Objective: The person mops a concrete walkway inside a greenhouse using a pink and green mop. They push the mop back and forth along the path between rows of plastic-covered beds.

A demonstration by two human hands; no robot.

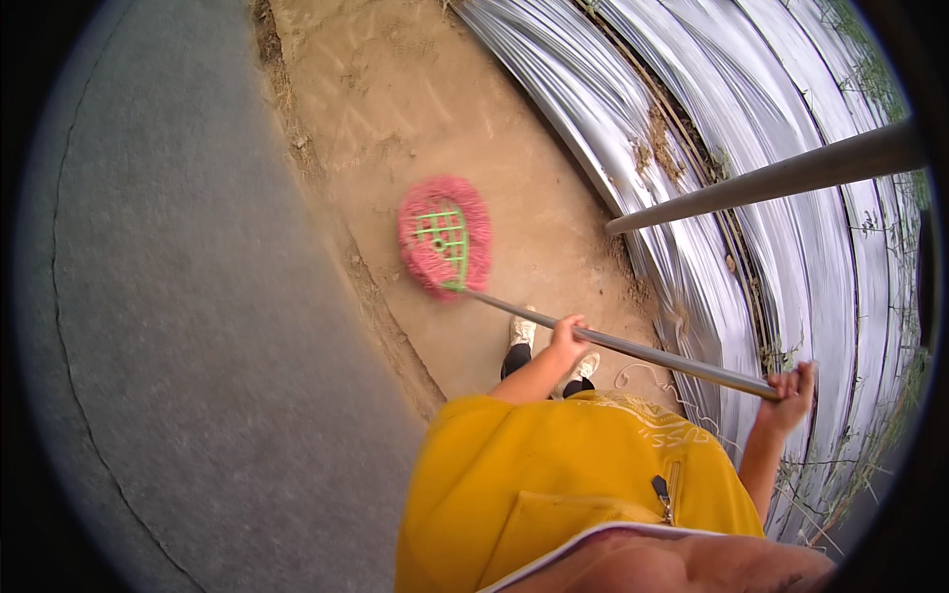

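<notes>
A long-handled mop (613, 343) with a grey metal pole stretches from in front of me to my right side. Its oval head (474, 222) has shaggy pink fringe around a green plastic grid. The head looks smeared by motion, and I cannot tell whether it touches the dirt. My left hand (570, 341) is wrapped round the pole partway along. Near the pole's upper end, my right hand (791, 390) grips it with bent fingers. Both arms are bare below my yellow top (583, 465).
Grey pavement (198, 296) runs along the left, with a rough edge beside the dirt strip (376, 109). Silvery plastic film (613, 109) covers the ground on the right. A thick metal post (771, 183) crosses there. My light shoes (524, 326) stand on the dirt.
</notes>
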